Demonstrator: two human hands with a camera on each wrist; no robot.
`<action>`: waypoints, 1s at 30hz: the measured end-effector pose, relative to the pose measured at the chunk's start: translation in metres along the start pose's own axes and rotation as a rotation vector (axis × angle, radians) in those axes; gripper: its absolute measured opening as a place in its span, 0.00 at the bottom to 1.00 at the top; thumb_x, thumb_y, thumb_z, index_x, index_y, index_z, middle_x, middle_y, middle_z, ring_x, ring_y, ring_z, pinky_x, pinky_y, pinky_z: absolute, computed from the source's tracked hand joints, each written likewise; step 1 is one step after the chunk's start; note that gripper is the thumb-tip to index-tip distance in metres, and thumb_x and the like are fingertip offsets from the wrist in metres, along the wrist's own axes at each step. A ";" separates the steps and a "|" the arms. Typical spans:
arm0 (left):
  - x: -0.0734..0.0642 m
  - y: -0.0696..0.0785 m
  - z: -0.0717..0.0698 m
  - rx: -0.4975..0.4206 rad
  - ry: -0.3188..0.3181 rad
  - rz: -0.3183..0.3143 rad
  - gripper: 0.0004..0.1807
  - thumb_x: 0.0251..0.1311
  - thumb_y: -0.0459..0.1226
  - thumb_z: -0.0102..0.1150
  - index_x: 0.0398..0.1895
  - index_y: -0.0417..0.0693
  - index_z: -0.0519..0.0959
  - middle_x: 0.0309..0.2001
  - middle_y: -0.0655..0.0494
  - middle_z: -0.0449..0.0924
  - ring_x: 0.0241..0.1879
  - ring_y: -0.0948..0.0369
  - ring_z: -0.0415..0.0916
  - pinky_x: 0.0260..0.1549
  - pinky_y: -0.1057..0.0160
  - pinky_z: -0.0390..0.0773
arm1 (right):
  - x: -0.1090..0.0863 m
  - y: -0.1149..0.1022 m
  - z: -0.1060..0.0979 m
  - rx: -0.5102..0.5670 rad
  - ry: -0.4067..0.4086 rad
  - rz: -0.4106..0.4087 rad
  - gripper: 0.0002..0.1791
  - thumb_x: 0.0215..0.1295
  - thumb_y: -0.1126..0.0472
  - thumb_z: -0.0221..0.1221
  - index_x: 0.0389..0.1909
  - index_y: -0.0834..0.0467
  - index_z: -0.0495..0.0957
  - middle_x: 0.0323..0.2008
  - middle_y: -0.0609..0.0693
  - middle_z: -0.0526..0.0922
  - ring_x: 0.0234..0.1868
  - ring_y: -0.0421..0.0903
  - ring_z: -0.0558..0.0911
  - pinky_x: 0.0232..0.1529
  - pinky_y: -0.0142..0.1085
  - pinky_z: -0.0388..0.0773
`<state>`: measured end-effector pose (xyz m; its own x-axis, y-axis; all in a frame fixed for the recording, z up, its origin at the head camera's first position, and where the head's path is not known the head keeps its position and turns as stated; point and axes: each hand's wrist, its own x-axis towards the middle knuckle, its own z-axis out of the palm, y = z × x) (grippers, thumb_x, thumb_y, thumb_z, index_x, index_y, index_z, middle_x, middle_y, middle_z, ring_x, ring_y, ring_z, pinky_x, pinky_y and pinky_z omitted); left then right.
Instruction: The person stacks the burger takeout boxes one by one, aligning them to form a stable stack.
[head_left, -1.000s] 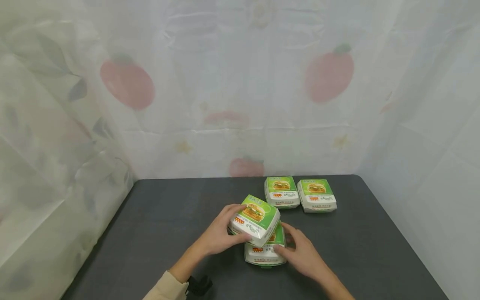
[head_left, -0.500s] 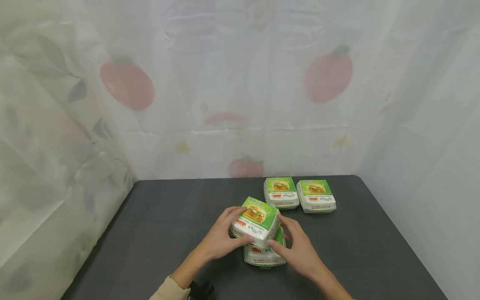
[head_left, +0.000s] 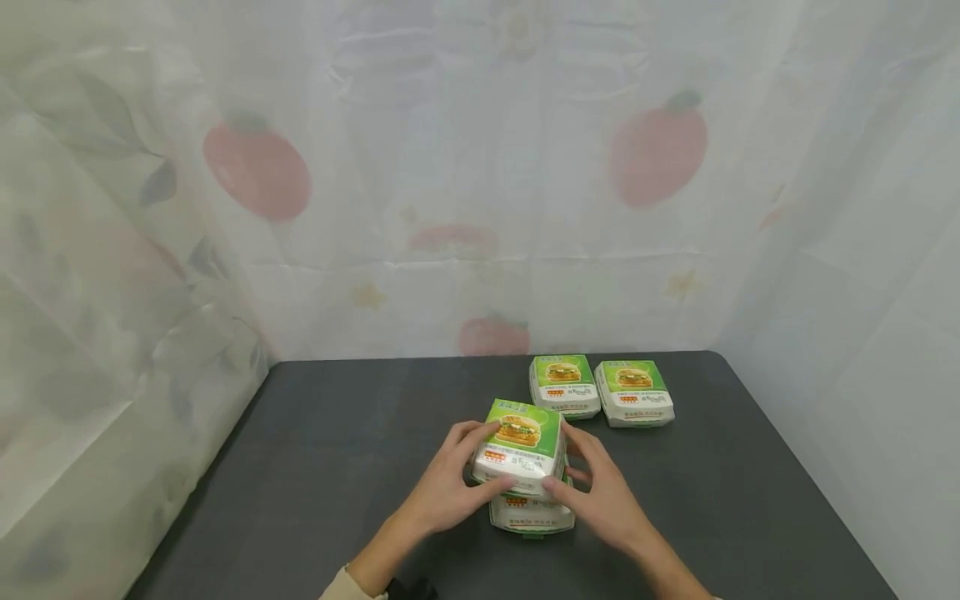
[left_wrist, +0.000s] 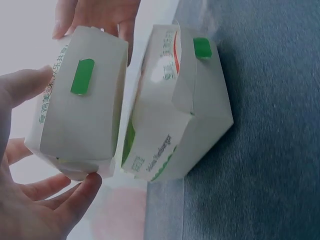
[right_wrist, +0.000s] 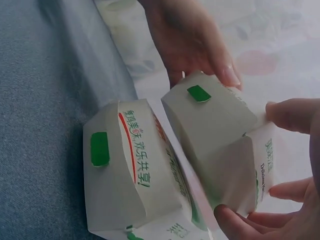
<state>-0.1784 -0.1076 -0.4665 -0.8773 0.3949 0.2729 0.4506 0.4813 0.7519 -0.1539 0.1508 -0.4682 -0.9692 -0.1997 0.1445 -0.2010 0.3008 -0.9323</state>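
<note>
2 hands [head_left: 450,487] [head_left: 606,493] hold 1 closed burger box [head_left: 521,446].

Upper green-and-white boxy cardboard carton [head_left: 520,450] between left hand [head_left: 446,487] at its left and right hand [head_left: 603,496] at its right, above lower green-and-white boxy cardboard carton [head_left: 532,518], gap between. Lower carton on flat black table [head_left: 337,442]. Farther back, to right, near table's far edge: 2 green-and-white boxy cardboard cartons side by side, left rear carton [head_left: 564,387], right rear carton [head_left: 634,394]. White fruit-printed curtain [head_left: 480,183] behind table.
</note>
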 end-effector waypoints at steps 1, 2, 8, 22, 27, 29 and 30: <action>0.000 0.001 0.001 -0.011 0.002 0.000 0.39 0.62 0.56 0.68 0.75 0.60 0.68 0.66 0.54 0.64 0.57 0.57 0.72 0.52 0.53 0.77 | 0.000 0.001 -0.001 0.011 -0.003 -0.006 0.43 0.67 0.53 0.68 0.78 0.51 0.58 0.73 0.57 0.61 0.71 0.61 0.66 0.62 0.46 0.75; -0.001 0.002 0.002 -0.024 0.001 -0.004 0.39 0.63 0.56 0.68 0.75 0.60 0.68 0.66 0.55 0.64 0.57 0.58 0.72 0.53 0.54 0.78 | 0.001 0.002 -0.003 0.020 -0.002 -0.013 0.42 0.68 0.53 0.68 0.78 0.51 0.58 0.74 0.57 0.61 0.71 0.61 0.66 0.62 0.47 0.75; -0.003 0.006 0.006 -0.076 0.010 -0.012 0.34 0.67 0.54 0.65 0.74 0.59 0.69 0.63 0.55 0.64 0.58 0.57 0.70 0.52 0.53 0.79 | 0.001 0.008 -0.010 0.071 -0.014 -0.056 0.37 0.71 0.57 0.64 0.77 0.50 0.61 0.74 0.54 0.62 0.73 0.60 0.64 0.62 0.43 0.75; -0.011 0.006 0.010 -0.099 -0.020 -0.048 0.34 0.68 0.55 0.62 0.74 0.57 0.68 0.62 0.53 0.64 0.61 0.53 0.69 0.53 0.49 0.80 | -0.005 0.021 -0.016 0.155 -0.065 -0.055 0.34 0.74 0.62 0.60 0.77 0.55 0.60 0.74 0.60 0.61 0.71 0.63 0.65 0.58 0.36 0.78; -0.009 0.003 0.009 -0.130 -0.020 -0.079 0.40 0.66 0.55 0.65 0.77 0.56 0.63 0.67 0.51 0.61 0.66 0.48 0.66 0.55 0.44 0.77 | -0.007 0.019 -0.018 0.153 -0.065 -0.026 0.35 0.74 0.60 0.60 0.77 0.57 0.59 0.76 0.61 0.59 0.72 0.65 0.64 0.59 0.36 0.77; -0.008 0.001 0.008 -0.152 -0.022 -0.081 0.42 0.65 0.54 0.66 0.79 0.57 0.60 0.71 0.50 0.58 0.68 0.46 0.63 0.56 0.42 0.76 | -0.009 0.019 -0.018 0.151 -0.067 -0.016 0.35 0.75 0.60 0.60 0.78 0.58 0.58 0.76 0.61 0.59 0.72 0.66 0.64 0.59 0.36 0.77; -0.007 0.000 0.008 -0.159 -0.026 -0.083 0.43 0.65 0.54 0.66 0.79 0.58 0.59 0.73 0.50 0.57 0.69 0.47 0.62 0.57 0.41 0.75 | -0.010 0.019 -0.018 0.150 -0.066 -0.012 0.35 0.75 0.60 0.60 0.78 0.59 0.58 0.76 0.61 0.59 0.72 0.66 0.65 0.59 0.36 0.77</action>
<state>-0.1708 -0.1049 -0.4734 -0.9049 0.3799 0.1919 0.3430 0.3840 0.8572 -0.1509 0.1752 -0.4809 -0.9543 -0.2651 0.1378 -0.1836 0.1562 -0.9705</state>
